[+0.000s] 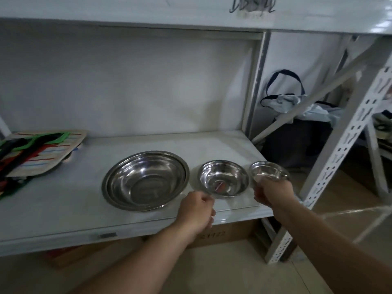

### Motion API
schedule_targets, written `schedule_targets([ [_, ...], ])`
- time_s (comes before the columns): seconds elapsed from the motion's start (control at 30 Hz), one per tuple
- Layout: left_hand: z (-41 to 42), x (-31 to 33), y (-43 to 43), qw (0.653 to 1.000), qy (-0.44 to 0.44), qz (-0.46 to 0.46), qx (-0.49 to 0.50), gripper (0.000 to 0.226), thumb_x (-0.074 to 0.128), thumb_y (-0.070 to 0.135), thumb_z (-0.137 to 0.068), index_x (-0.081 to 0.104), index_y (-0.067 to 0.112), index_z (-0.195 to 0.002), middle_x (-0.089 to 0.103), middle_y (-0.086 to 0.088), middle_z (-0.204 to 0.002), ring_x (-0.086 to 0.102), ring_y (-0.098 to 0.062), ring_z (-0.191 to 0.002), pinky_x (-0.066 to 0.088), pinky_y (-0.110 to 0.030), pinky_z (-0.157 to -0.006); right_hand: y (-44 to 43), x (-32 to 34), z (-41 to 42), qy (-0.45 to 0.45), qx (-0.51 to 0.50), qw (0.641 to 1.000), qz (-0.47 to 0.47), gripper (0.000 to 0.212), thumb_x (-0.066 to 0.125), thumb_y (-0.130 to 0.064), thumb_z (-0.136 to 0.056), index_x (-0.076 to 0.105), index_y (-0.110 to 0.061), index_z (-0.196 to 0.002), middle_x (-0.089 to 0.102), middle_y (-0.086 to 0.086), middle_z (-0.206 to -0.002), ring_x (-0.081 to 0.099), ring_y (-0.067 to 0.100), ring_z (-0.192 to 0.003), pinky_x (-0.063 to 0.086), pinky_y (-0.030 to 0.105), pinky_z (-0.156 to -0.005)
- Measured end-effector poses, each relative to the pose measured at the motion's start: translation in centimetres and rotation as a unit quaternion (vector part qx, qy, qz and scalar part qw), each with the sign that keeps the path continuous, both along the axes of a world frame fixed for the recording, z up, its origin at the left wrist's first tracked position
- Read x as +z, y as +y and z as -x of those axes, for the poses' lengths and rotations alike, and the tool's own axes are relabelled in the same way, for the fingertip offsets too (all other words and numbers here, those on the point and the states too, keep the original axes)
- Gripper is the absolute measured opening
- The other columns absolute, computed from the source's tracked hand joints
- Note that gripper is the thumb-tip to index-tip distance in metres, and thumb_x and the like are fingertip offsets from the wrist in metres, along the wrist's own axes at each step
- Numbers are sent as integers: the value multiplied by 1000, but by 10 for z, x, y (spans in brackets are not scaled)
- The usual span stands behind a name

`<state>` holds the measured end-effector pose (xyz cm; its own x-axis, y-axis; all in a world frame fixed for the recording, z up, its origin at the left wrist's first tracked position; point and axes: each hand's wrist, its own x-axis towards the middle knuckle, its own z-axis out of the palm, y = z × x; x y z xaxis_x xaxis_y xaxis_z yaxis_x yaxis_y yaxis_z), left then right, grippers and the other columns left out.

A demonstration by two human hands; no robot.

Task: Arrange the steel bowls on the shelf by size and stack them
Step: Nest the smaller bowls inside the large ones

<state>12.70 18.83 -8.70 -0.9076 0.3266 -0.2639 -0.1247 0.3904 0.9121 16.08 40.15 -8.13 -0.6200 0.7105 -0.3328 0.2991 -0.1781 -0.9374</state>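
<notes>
Right hand grips the smallest steel bowl; left hand pinches the medium bowl rim. Best drop the small one in centred, then nest both into the large bowl.

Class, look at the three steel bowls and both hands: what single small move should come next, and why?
Probably lift the smallest bowl, held by the right hand, into the middle bowl. The bowls already sit large to small, unstacked, and the left hand steadies the middle bowl's rim.
</notes>
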Motion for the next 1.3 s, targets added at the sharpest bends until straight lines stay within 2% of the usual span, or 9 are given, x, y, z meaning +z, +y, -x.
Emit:
schedule_targets([
  [0.13,9,-16,42,963,-194,-119,144,20,61,28,-100,59,9,-91,69,-20,-84,62,-28,-55,61,-34,-57,35,-15,-15,10,-101,988,114,22,70,-8,-92,63,2,-110,65,19,-85,67,27,-71,62,39,-67],
  [0.3,27,-19,62,957,-168,-122,203,22,58,21,-102,65,0,-106,73,-19,-83,67,-27,-62,62,-33,-54,56,-19,-3,-11,-127,983,130,17,71,-13,-91,58,-4,-85,67,22,-89,68,30,-73,65,41,-65],
  [0.4,35,-19,67,963,-147,-90,209,26,50,10,-102,64,3,-123,76,-18,-81,67,-22,-50,64,-33,-53,61,-26,8,-32,-120,988,92,8,67,-4,-92,61,-1,-96,64,20,-89,68,33,-83,63,43,-70],
  [0.5,34,-5,65,973,-108,-68,194,24,50,10,-100,69,5,-113,77,-15,-81,67,-20,-49,65,-36,-61,65,-29,13,-52,-114,990,71,21,70,0,-88,58,2,-105,63,18,-86,71,33,-90,62,45,-86],
  [0.6,34,27,51,983,-36,-71,163,18,52,11,-101,69,9,-105,76,-12,-73,68,-18,-51,64,-34,-58,59,-18,12,-6,-129,985,116,17,69,-3,-90,62,1,-105,65,15,-81,69,23,-71,62,34,-67],
  [0.73,61,65,-5,978,56,-96,176,18,55,-1,-92,72,-2,-98,72,-16,-61,61,-17,-38,51,-24,-37,34,14,11,70,-121,979,149,4,67,1,-89,65,-1,-90,68,13,-77,65,16,-60,53,20,-40],
  [0.97,114,60,-150,963,46,89,250,17,67,0,-87,68,-12,-100,74,-24,-66,62,-20,-34,50,-23,-35,-33,57,31,118,9,986,116,5,62,0,-95,67,2,-93,63,12,-72,57,14,-57,52,17,-43],
  [1.1,121,33,-169,965,-1,165,206,18,63,-2,-90,65,-10,-105,71,-25,-69,57,-16,-26,43,-20,-30,-66,64,48,120,70,987,82,14,56,0,-97,65,1,-86,61,13,-70,54,15,-54,50,21,-46],
  [1.3,123,28,-159,960,-16,256,116,6,59,-2,-93,62,-4,-88,71,-21,-64,43,-12,-25,30,-14,-30,-110,68,75,70,161,984,5,11,61,1,-93,70,8,-90,66,14,-63,57,12,-42,51,21,-42],
])
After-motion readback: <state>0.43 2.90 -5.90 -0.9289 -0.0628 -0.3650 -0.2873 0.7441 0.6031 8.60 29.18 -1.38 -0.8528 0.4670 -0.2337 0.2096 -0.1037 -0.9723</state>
